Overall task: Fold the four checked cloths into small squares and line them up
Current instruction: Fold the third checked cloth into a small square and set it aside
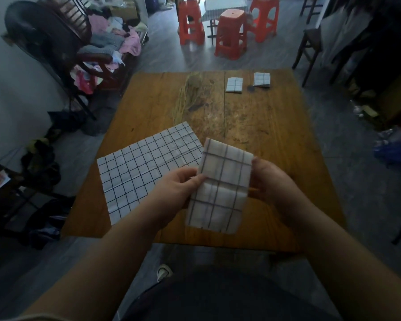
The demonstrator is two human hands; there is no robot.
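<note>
Both hands held a half-folded white cloth with dark checked lines (pixel 220 184) above the near edge of the worn brown wooden surface (pixel 252 117). The left hand (pixel 178 184) pinched its left edge, fingers closed on the fabric; the right hand (pixel 271 179) gripped the right edge. An unfolded checked cloth (pixel 146 167) lay flat to the left. Two small folded checked squares (pixel 234 84) (pixel 262 79) sat near each other at the far edge.

Both forearms are bare, no sleeves showing, no watch or rings that I can make out on the left hand (pixel 174 184) or right hand (pixel 270 179). Dark clothing (pixel 229 295) covers the lap, and one light-coloured shoe (pixel 163 272) pokes out below
</note>
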